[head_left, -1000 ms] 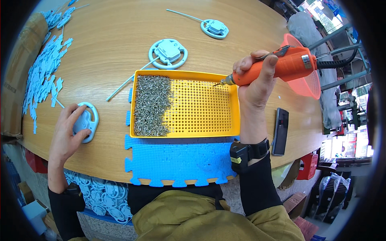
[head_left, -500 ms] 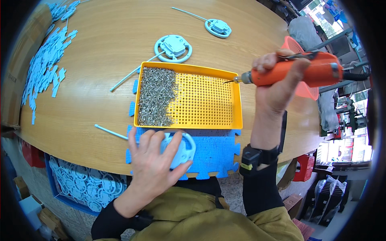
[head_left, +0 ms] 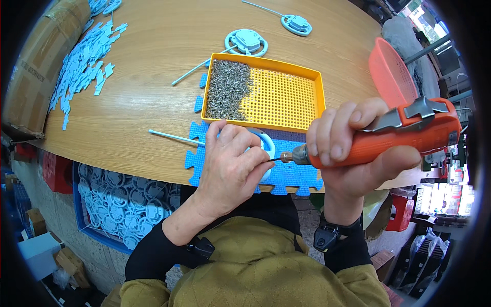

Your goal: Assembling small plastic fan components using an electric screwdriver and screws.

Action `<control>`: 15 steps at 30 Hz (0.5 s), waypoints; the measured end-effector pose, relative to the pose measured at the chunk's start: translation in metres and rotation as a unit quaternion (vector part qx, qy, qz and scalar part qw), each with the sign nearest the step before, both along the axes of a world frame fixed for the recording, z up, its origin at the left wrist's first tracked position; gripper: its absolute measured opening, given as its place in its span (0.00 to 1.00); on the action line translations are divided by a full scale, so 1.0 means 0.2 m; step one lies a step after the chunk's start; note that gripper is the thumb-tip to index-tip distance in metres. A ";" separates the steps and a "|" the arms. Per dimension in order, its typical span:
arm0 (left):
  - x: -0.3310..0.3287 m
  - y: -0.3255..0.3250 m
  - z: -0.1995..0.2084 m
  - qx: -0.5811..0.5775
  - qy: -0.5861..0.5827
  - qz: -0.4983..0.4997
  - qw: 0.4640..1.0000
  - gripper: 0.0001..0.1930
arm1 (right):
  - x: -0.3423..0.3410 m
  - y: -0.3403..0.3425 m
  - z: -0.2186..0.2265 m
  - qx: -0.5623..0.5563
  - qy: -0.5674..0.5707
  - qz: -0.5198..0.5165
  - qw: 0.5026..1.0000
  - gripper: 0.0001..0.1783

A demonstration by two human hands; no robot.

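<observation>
My right hand (head_left: 348, 158) is wrapped round an orange electric screwdriver (head_left: 434, 128), which lies nearly level with its bit pointing left. The bit's tip meets the thumb and forefinger of my left hand (head_left: 225, 163). Those fingers are pressed together; anything pinched between them is hidden. Beneath my left hand lies a light blue plastic wheel (head_left: 269, 146), largely covered, with a thin stalk (head_left: 174, 136) sticking out to the left. The wheel rests on a blue foam mat (head_left: 294, 179). Just beyond it stands a yellow perforated tray (head_left: 322, 97), its left part heaped with small metal screws (head_left: 225, 92).
Two similar wheels with stalks, a nearer one (head_left: 246, 41) and a farther one (head_left: 297, 24), lie beyond the tray. Flat blue pieces (head_left: 87, 64) are piled beside a cardboard box (head_left: 46, 66) at left. A pink basket (head_left: 391, 71) stands right; a blue crate (head_left: 82, 217) of wheels sits below.
The screwdriver has come down from above the tray's right side to my left hand. My left fingers, spread over the wheel before, have drawn together. The whole view has shifted.
</observation>
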State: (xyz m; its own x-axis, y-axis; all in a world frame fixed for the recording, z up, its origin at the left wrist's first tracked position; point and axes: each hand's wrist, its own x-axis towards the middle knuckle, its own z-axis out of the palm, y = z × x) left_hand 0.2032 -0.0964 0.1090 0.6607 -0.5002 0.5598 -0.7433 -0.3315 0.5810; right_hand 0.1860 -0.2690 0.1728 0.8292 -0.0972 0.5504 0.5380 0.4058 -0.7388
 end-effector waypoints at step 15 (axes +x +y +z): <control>-0.06 0.06 -0.10 0.129 0.064 0.073 0.987 0.37 | -0.02 0.07 -0.10 -0.013 0.119 0.002 0.993 0.35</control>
State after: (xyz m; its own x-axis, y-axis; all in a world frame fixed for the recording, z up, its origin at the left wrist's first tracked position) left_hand 0.1905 -0.0853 0.0885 0.7931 -0.5095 0.3336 -0.6027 -0.5783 0.5498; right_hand 0.1817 -0.2557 0.1531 0.9363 -0.0824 0.3415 0.3459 0.3860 -0.8552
